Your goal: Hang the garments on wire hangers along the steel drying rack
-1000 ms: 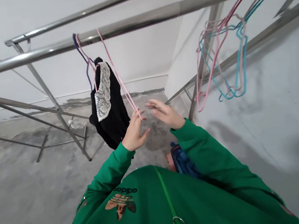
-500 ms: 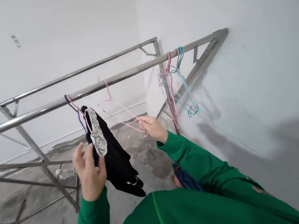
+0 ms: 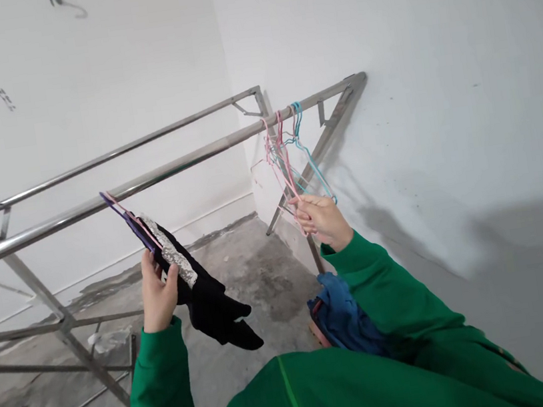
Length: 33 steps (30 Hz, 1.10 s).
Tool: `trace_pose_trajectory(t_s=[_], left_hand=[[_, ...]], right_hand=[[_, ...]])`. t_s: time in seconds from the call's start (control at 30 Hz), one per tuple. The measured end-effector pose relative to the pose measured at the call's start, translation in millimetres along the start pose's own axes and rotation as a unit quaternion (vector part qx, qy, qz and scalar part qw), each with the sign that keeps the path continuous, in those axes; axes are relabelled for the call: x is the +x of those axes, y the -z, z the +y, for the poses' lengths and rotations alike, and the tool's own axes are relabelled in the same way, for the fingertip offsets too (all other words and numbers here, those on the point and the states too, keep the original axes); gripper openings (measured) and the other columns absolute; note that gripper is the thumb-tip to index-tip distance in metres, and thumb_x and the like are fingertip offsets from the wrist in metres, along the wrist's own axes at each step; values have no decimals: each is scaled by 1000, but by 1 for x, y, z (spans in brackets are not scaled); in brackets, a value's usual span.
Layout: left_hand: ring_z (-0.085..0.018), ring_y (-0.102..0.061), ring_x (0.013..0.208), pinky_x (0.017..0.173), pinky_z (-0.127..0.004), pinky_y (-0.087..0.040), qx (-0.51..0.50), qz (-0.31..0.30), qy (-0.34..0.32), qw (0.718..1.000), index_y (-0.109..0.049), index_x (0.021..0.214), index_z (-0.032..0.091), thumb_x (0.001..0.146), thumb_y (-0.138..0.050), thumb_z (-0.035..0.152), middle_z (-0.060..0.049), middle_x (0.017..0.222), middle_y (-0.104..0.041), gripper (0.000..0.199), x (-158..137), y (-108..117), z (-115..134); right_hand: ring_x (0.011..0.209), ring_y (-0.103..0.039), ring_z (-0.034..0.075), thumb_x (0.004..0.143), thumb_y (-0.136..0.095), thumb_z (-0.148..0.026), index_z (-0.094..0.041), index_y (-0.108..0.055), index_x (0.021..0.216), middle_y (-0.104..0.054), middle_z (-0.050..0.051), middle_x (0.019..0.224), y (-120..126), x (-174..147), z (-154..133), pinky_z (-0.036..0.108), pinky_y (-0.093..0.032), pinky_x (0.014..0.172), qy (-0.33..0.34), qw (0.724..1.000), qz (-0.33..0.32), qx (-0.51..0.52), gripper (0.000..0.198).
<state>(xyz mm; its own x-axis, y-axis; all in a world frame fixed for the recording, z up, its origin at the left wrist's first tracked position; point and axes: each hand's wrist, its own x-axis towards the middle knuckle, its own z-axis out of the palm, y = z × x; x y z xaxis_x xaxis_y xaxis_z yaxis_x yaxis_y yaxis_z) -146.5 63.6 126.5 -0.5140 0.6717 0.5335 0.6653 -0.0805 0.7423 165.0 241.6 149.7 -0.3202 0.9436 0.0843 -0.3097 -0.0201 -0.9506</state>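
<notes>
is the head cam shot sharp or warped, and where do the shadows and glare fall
Head view: mostly sharp, but wide-angle distortion bows the steel rails and darkens the right corners; soft shadows of the rack and the hanging hangers fall on the right wall; mild glare streaks the rails; left hand and right hand show little blur.

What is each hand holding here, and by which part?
Left hand grips the black garment near its lace trim, by the hanger. Right hand grips the lower ends of the pink hangers.

Bare laundry-drying room: steel drying rack (image 3: 166, 171), wire hangers (image 3: 289, 154), rough concrete floor (image 3: 255, 266).
</notes>
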Motion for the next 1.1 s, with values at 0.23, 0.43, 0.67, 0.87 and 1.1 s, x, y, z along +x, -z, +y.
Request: trace_pose_trajectory(t_s=[0.23, 0.43, 0.67, 0.87, 1.1], left_hand=[[-33, -43, 129, 110, -51, -36, 205, 84, -49, 974, -49, 131, 13, 77, -59, 26, -20, 131, -44, 57, 2, -7, 18], [-35, -46, 126, 107, -54, -29, 373, 18, -90, 923, -54, 128, 13, 79, -42, 9, -19, 124, -56, 51, -15, -19, 48], [-39, -55, 115, 98, -51, -39, 386, -19, 26, 922, -51, 128, 5, 90, -39, 30, -24, 115, -62, 47, -10, -16, 65], [-34, -57, 115, 95, -41, -46, 191, -22, 140, 971, -32, 142, 6, 69, -72, 38, -22, 123, -60, 89, 8, -26, 56], [-21, -61, 77, 70, -30, -48, 21, -43, 169, 985, -62, 87, 14, 59, -73, 48, -5, 83, -67, 45, -21, -8, 31]], right_hand=[[46, -46, 11, 81, -51, -38, -17, -56, 100, -51, 0, 65, 22, -1, 13, 28, -43, 44, 125, 964, 67, -227, 29], [123, -47, 30, 86, -50, -23, -17, -49, 130, -48, 18, 124, 13, -53, 34, 52, -43, 103, 440, 790, 110, -414, 44], [87, -62, 15, 89, -45, -8, -21, -52, 123, -55, 13, 116, -15, -101, 80, 33, -57, 78, 398, 844, -157, -322, 37], [84, -64, 17, 91, -42, -12, -19, -56, 112, -59, 14, 112, -24, -103, 102, 36, -58, 77, 359, 853, -218, -310, 26], [81, -64, 16, 91, -40, -14, -19, -58, 101, -62, 12, 103, -22, -104, 126, 33, -57, 73, 316, 864, -239, -310, 21]])
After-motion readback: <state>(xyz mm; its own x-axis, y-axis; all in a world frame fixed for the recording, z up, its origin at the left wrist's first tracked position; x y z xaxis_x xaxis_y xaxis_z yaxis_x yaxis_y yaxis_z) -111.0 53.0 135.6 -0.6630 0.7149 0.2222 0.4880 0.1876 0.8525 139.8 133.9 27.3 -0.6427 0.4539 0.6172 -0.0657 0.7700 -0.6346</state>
